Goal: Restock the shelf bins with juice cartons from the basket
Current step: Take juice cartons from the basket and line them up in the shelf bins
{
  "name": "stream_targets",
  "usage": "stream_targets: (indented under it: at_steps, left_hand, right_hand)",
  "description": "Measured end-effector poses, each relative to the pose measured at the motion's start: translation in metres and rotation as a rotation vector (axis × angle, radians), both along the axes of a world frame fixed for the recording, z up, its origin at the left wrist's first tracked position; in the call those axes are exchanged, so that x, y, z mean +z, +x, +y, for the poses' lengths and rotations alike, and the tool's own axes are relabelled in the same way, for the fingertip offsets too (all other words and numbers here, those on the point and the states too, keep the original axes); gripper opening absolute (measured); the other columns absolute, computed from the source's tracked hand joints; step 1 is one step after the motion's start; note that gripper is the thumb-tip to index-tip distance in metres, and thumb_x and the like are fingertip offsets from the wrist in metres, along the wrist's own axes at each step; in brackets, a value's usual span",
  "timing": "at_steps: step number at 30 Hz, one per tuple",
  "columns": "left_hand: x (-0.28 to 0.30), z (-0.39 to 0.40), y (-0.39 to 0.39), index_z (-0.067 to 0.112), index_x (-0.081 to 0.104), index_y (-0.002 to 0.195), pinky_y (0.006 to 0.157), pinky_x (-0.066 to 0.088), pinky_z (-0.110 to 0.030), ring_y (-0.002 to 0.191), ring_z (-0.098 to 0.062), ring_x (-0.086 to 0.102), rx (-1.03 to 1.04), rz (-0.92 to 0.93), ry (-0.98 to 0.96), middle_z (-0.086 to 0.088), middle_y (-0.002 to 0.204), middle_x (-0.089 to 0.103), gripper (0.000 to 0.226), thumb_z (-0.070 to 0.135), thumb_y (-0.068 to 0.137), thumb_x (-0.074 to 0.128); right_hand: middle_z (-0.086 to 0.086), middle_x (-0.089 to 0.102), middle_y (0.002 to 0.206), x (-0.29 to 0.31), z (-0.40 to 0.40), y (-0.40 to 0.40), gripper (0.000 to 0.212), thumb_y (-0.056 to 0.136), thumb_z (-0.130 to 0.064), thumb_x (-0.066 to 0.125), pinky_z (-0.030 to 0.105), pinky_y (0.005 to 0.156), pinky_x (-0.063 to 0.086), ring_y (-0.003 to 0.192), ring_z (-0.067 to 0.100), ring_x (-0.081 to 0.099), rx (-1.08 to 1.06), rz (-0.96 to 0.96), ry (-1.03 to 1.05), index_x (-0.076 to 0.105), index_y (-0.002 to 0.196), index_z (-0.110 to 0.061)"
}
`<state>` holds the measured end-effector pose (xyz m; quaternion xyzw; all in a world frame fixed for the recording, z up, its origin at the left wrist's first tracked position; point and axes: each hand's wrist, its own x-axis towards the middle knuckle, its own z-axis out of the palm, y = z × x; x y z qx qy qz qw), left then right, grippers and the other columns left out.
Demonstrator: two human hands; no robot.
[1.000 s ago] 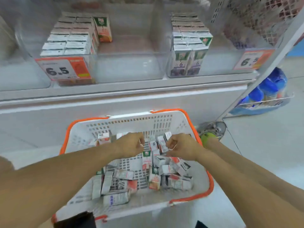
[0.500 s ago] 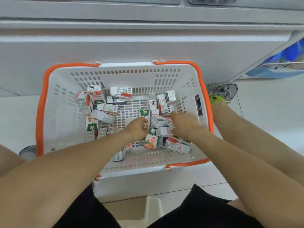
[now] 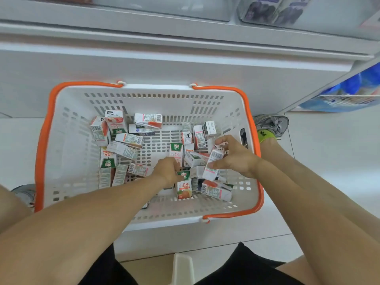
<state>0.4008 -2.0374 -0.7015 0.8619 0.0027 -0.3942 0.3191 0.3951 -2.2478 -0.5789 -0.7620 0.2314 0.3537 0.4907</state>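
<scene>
Both hands are down in the basket (image 3: 70,124): the right hand (image 3: 236,156) has its fingers and thumb clamped round a white juice carton (image 3: 212,164), tilted, lifted above the heap; at its nine o'clock the left hand (image 3: 167,170) curls over a green-topped carton (image 3: 184,185), thumb on it. Loose cartons (image 3: 123,140) lie scattered toward ten o'clock. Shelf bins (image 3: 273,11) sit at twelve.

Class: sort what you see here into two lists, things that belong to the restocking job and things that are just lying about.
Job: basket; loose juice cartons; carton held by right hand; left hand reaching among cartons; shelf bins.

Lying about: blue packs on side rack; pale stool.
</scene>
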Motion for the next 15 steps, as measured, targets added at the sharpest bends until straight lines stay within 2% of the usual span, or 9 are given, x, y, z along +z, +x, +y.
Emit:
stream_targets:
  at_steps: [1,3,5,8,10,12,13,15]
  left_hand:
    - [0.003,0.001,0.000,0.004,0.063,0.108,0.089,0.051,-0.031,0.106,-0.027,0.062,0.037,0.026,-0.002,-0.012,0.115,0.064,0.045,0.020,0.074,0.086]
    - [0.006,0.001,0.005,0.003,0.060,0.119,0.096,0.050,-0.030,0.112,-0.025,0.060,0.081,0.109,0.024,-0.010,0.121,0.062,0.061,0.024,0.070,0.089]
    - [0.011,0.005,0.010,0.005,0.064,0.120,0.098,0.046,-0.022,0.118,-0.021,0.058,0.085,0.176,0.050,-0.006,0.127,0.062,0.062,0.028,0.068,0.090]
    - [0.021,0.013,0.014,0.008,0.068,0.118,0.104,0.043,-0.023,0.123,-0.020,0.056,0.109,0.213,0.008,-0.005,0.134,0.060,0.059,0.026,0.066,0.091]
    - [0.036,0.023,0.016,0.008,0.069,0.117,0.100,0.044,-0.024,0.123,-0.021,0.055,0.122,0.188,-0.016,-0.004,0.133,0.060,0.057,0.023,0.066,0.091]
    - [0.054,0.033,0.021,0.008,0.069,0.107,0.094,0.045,-0.026,0.118,-0.021,0.055,0.191,0.163,-0.067,-0.002,0.119,0.060,0.047,0.020,0.066,0.090]
    - [0.065,0.039,0.024,0.008,0.066,0.100,0.095,0.048,-0.031,0.111,-0.021,0.057,0.263,0.174,-0.134,-0.002,0.114,0.060,0.042,0.018,0.066,0.089]
    - [0.091,0.051,0.033,0.004,0.057,0.093,0.093,0.055,-0.043,0.096,-0.025,0.062,0.466,0.272,-0.370,-0.012,0.105,0.062,0.033,0.011,0.074,0.083]
  right_hand:
    - [0.003,0.044,0.127,0.001,0.000,-0.002,0.078,0.075,-0.002,0.082,0.025,0.074,0.054,0.097,0.009,0.053,0.025,0.004,-0.005,0.039,0.137,-0.022]
    - [0.000,0.048,0.121,0.001,0.001,-0.003,0.083,0.076,-0.003,0.082,0.027,0.081,0.055,0.099,0.010,0.056,0.010,0.055,0.024,0.036,0.143,-0.023]
    - [0.002,0.058,0.111,0.003,0.002,-0.002,0.080,0.077,-0.006,0.082,0.035,0.088,0.057,0.101,0.017,0.064,-0.061,0.103,0.066,0.038,0.144,-0.015]
    - [0.011,0.067,0.112,0.010,0.003,0.003,0.080,0.075,-0.011,0.084,0.035,0.085,0.060,0.101,0.021,0.068,-0.123,0.069,0.076,0.040,0.143,-0.006]
    - [0.014,0.070,0.112,0.019,0.005,0.009,0.065,0.075,-0.011,0.084,0.038,0.086,0.060,0.101,0.023,0.070,-0.165,0.045,0.122,0.052,0.131,-0.004]
    - [0.016,0.069,0.113,0.029,0.010,0.016,0.035,0.081,-0.009,0.077,0.043,0.092,0.057,0.098,0.026,0.069,-0.271,0.051,0.274,0.065,0.113,-0.001]
    - [0.016,0.065,0.112,0.036,0.014,0.020,0.025,0.085,-0.007,0.073,0.046,0.095,0.055,0.096,0.025,0.066,-0.344,0.049,0.370,0.067,0.108,-0.001]
    - [0.014,0.058,0.109,0.052,0.026,0.027,0.022,0.087,-0.005,0.068,0.049,0.098,0.053,0.093,0.023,0.060,-0.467,0.011,0.516,0.066,0.109,-0.002]
